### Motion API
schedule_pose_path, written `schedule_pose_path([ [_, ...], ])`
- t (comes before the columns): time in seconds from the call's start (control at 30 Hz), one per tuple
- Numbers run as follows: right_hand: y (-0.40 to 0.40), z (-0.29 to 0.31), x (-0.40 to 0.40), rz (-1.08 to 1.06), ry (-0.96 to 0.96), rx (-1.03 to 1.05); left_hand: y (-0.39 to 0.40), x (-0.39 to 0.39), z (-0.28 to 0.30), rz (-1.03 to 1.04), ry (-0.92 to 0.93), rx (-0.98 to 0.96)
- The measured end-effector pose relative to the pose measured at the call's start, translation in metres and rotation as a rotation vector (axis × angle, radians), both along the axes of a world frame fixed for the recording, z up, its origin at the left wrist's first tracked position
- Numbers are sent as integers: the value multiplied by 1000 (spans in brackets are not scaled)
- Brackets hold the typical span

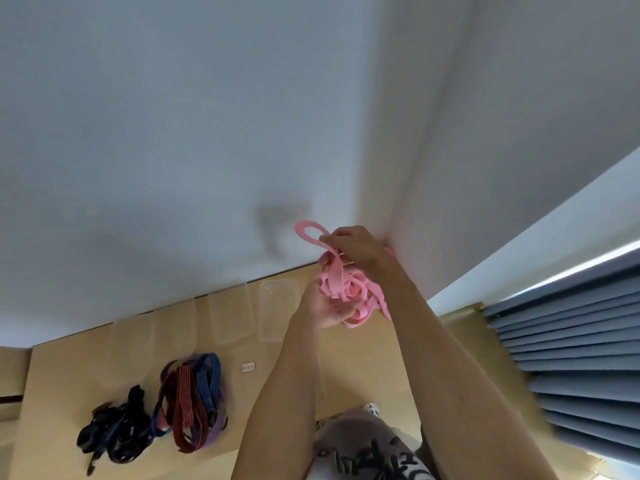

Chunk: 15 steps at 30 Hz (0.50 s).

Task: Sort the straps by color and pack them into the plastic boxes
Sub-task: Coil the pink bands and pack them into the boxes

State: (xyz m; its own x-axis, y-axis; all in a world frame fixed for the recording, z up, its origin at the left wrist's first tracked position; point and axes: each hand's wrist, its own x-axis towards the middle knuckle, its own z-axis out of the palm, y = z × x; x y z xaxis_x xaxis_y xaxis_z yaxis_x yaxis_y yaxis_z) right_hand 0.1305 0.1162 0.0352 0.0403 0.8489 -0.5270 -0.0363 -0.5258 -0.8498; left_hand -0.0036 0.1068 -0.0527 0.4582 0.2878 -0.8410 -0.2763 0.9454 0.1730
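I hold a tangled bundle of pink straps (346, 289) up over the far right of the wooden table (69, 375). My left hand (322, 306) cups the bundle from below, palm up. My right hand (353, 247) pinches a loop of pink strap from above. A mixed pile of red, blue and purple straps (194, 400) lies on the table at the left, with a heap of black straps (114, 431) beside it. Clear plastic boxes (277, 310) (230, 317) stand in a row along the table's far edge.
A white wall rises behind the table. Grey-blue curtain folds (571, 358) hang at the right. A small white label (248, 367) lies on the table near the boxes. My patterned clothing (367, 448) shows at the bottom.
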Motion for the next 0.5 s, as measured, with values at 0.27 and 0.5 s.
schedule_pose_path([
  [0.27,-59,-42,-7,-110,-36,-106,-15,-4,-18,268,272,177],
  [0.5,-85,-69,-35,-631,35,-78,-48,-23,-24,81,170,405],
])
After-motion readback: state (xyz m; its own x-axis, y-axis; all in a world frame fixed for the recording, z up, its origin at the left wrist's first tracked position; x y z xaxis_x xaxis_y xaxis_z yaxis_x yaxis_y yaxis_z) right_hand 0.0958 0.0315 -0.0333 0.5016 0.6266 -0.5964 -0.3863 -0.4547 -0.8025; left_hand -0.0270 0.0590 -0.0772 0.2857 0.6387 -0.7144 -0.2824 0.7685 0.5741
